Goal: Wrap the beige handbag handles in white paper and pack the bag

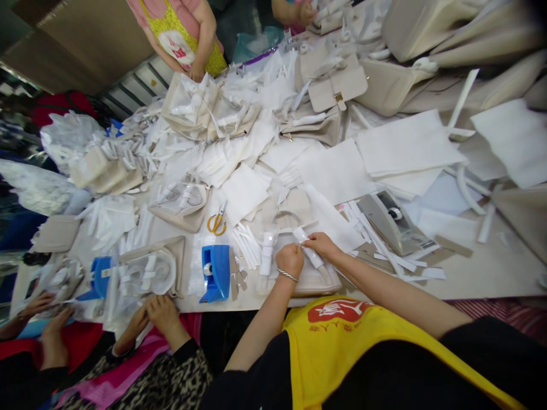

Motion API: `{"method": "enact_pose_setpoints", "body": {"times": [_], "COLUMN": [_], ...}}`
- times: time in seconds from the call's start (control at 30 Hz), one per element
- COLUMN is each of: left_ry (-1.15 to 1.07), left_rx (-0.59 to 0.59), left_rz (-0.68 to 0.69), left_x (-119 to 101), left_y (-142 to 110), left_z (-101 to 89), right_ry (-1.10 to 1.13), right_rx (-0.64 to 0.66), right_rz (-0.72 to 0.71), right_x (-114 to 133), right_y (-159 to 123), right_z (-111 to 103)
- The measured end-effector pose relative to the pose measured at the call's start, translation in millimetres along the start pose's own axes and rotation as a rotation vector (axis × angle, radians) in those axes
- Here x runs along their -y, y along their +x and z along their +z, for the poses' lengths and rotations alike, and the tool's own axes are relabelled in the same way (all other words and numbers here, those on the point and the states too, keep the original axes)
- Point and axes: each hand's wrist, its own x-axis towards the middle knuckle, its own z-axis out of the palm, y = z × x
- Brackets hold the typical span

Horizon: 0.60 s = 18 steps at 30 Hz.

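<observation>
A beige handbag with its flap laid back (311, 280) is placed at the near edge of a pale work table (461, 279), directly before the person in the yellow apron with a red and white print (337, 319). Two strap sections rest over the bag, each covered by glossy white wrapping; the right-hand piece of wrapping (315, 258) is being handled. Its far end is pinched between the thumb and fingers of the right hand (323, 245). The left hand (290, 259), above a twisted silver bracelet (288, 275), is curled closed just beside the same wrapping, near the right fingertips; whether anything is held inside it cannot be told.

To the left of the bag, a blue plastic tape dispenser (217, 276) is set near the table edge, and scissors with orange handles (217, 223) are laid beyond it. To the right, a grey tape dispenser (395, 225) is surrounded by narrow white strips (380, 247). Farther off, broad white sheets (405, 145) are spread and overlapped, and a beige flap bag with a metal clasp (337, 82) is seen among other bags.

At the near left, another beige bag under clear plastic (177, 262) is touched by a co-worker's hands (160, 313), held close together.
</observation>
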Motion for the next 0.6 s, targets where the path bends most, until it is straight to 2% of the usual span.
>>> {"method": "enact_pose_setpoints", "body": {"times": [0.1,0.23,0.33,0.47,0.53,0.6], "left_ry": [0.173,0.115,-0.049,-0.325,-0.361,-0.336], "left_rx": [0.043,0.139,0.208,0.267,0.276,0.289], "left_rz": [0.136,0.195,0.155,-0.001,-0.035,-0.014], "left_x": [-9.3,-13.6,-12.0,-10.7,-10.9,-10.9], "left_y": [0.6,12.4,24.3,33.5,35.0,35.8], "left_z": [1.5,2.3,-3.0,-9.2,-9.5,-8.4], "right_ry": [-0.085,-0.169,-0.240,-0.431,-0.544,-0.593], "right_rx": [-0.022,-0.025,-0.009,0.060,0.084,0.090], "right_rz": [-0.028,-0.074,-0.139,-0.249,-0.299,-0.312], "right_x": [0.8,4.9,9.0,11.7,11.5,10.7], "right_y": [0.1,3.1,3.9,1.3,-0.1,-1.2], "right_z": [-1.7,-8.0,-11.8,-12.2,-11.3,-10.3]}}
